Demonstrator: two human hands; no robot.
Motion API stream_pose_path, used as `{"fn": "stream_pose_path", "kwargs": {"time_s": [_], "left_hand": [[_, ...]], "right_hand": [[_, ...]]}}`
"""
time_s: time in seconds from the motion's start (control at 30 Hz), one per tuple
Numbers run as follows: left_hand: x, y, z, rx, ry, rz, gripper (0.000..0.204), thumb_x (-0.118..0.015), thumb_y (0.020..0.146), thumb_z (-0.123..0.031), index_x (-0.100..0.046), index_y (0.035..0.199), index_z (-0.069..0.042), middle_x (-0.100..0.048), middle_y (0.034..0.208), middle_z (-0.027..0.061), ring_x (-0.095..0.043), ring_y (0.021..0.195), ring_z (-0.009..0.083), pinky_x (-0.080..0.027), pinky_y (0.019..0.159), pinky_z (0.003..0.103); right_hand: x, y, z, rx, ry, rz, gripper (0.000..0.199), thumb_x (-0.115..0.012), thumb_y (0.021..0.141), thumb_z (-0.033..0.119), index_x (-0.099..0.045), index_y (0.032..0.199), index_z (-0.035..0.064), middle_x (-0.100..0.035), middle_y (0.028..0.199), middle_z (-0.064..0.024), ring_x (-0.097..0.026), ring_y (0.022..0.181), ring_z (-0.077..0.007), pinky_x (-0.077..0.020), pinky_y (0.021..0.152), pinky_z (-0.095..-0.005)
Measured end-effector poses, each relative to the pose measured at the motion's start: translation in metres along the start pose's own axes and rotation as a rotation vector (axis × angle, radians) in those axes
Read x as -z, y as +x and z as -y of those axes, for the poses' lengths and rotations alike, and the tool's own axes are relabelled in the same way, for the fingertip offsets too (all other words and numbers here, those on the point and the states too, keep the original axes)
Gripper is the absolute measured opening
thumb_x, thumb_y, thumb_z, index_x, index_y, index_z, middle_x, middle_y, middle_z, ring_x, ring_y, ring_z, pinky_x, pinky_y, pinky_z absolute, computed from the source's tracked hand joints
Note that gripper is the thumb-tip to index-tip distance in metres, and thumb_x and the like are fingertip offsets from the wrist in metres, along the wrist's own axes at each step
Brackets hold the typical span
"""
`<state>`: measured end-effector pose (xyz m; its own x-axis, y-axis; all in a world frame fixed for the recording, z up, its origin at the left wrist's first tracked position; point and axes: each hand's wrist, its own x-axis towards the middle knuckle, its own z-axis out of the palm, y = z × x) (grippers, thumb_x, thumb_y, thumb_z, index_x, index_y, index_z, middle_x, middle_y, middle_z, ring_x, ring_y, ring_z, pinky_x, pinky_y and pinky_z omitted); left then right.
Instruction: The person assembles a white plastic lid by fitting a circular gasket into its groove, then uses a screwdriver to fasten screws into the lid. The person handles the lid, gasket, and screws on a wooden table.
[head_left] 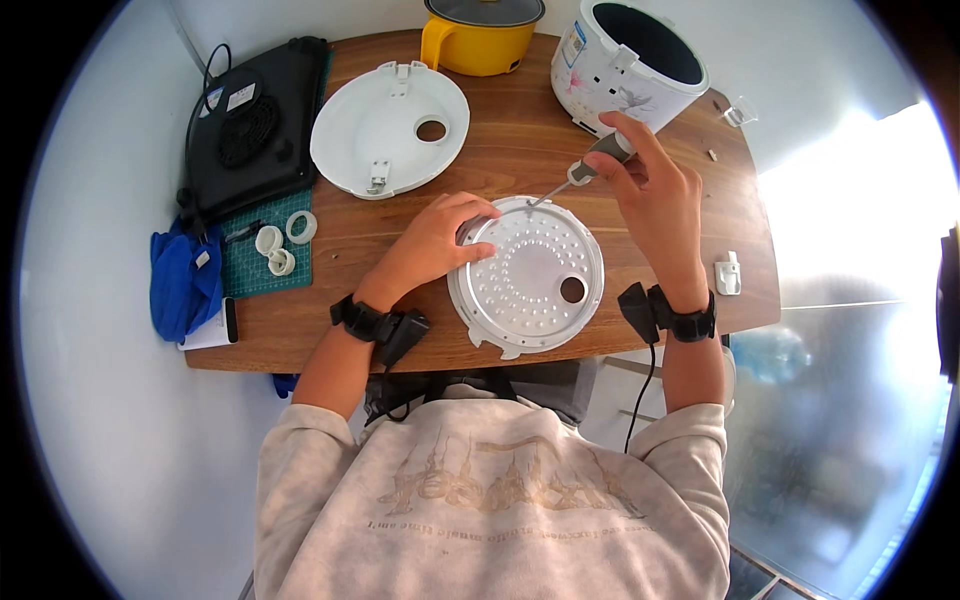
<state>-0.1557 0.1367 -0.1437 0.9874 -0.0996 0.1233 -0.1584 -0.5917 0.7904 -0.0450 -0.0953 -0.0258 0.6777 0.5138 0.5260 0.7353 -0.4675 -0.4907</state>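
Note:
In front of me on the wooden table lies a round silver lid plate (533,312) with raised dimples, a notched rim and one round hole. My left hand (438,235) grips its upper left rim, thumb and fingers resting on the metal. Fingers closed around the grey handle, my right hand (660,205) holds a screwdriver (600,160) at a slant. The shaft points down and left, and its tip meets the plate's far rim. Whether a screw sits under the tip is too small to make out.
A white round cover (345,135) lies behind my left hand. Farther back stand a yellow pot (490,50) and a white rice cooker body (610,85). At left are a black appliance (270,150), white rings (300,227) and a blue cloth (185,285). A white clip part (728,275) lies right.

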Motion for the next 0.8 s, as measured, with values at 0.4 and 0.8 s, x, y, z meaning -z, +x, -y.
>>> {"fn": "stream_pose_path", "kwargs": {"time_s": [0.4,0.8], "left_hand": [[-0.003,0.046,-0.014,-0.178,0.059,-0.031,0.032,-0.074,0.088,-0.012,-0.069,0.119,-0.006,-0.068,0.113,0.0104,-0.061,0.111,0.0287,-0.048,0.098,0.04],[-0.014,0.06,-0.01,-0.062,-0.092,-0.041,0.023,-0.076,0.088,-0.009,-0.073,0.11,-0.002,-0.069,0.1,0.0101,-0.067,0.089,0.0216,-0.054,0.08,0.033]], "right_hand": [[0.003,0.0,0.0,-0.06,0.047,-0.067,0.035,-0.078,0.091,0.021,-0.066,0.123,0.0114,-0.075,0.08,-0.0087,-0.073,0.068,-0.0193,-0.0556,0.065,-0.0285],[0.008,-0.002,-0.006,-0.102,0.091,-0.11,0.036,-0.078,0.091,0.023,-0.066,0.121,0.0107,-0.075,0.08,-0.0095,-0.073,0.069,-0.0179,-0.0554,0.066,-0.0278]]}}
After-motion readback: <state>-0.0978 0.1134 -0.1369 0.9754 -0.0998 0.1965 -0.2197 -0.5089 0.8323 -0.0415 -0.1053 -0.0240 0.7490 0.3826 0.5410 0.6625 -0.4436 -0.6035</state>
